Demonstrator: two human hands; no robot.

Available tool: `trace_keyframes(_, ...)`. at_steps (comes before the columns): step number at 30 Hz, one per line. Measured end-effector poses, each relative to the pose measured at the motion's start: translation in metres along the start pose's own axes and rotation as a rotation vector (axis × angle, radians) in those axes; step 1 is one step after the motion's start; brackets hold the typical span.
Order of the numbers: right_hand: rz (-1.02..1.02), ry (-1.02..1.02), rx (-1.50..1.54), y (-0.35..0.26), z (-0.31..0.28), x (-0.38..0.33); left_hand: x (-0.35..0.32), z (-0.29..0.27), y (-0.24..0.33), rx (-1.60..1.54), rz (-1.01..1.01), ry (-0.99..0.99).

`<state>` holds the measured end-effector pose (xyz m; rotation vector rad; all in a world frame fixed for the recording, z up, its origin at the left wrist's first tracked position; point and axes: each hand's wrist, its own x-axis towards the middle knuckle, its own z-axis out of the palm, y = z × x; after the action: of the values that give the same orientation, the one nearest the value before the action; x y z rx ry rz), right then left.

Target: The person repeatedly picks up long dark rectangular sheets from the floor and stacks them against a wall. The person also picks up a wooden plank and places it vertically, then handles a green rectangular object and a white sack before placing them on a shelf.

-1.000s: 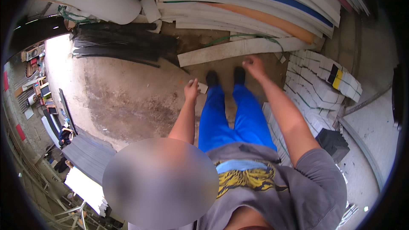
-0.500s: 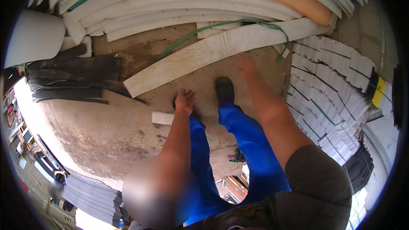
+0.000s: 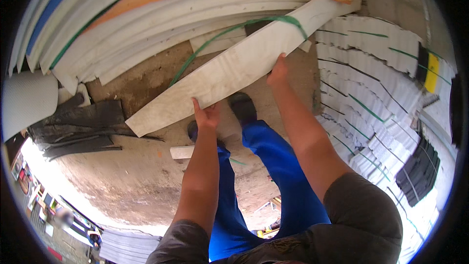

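The left hand (image 3: 207,115), half open, and the right hand (image 3: 279,72), more curled, hold the near edge of a long white strip (image 3: 220,74). It slants before stacked sheets (image 3: 161,24), under a green strap (image 3: 289,20).

The person wears a dark grey T-shirt (image 3: 342,244) of plain cloth, on which a faint yellowish pattern can be seen low at the front. Its left sleeve (image 3: 183,242) and right sleeve (image 3: 364,208) are both short, finishing above the elbow, so the forearms (image 3: 305,139) are bare. The left grip (image 3: 207,115) and the right grip (image 3: 278,72) are bare hands. The long trousers (image 3: 288,186) are bright blue, somewhat creased, and the shoes (image 3: 243,108) are dark, with rounded toes.
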<state>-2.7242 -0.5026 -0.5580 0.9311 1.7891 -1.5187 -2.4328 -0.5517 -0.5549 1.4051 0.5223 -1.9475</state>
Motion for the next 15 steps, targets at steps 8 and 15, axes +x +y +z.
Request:
trace_keyframes(8, 0.012, -0.081, 0.057, -0.059, -0.021, -0.092, -0.189, 0.075, 0.015, 0.132, 0.242, -0.043)
trace_keyframes(15, 0.089, 0.062, 0.044, -0.132, -0.015, -0.166, -0.329, 0.178, 0.000, 0.197, 0.434, 0.146)
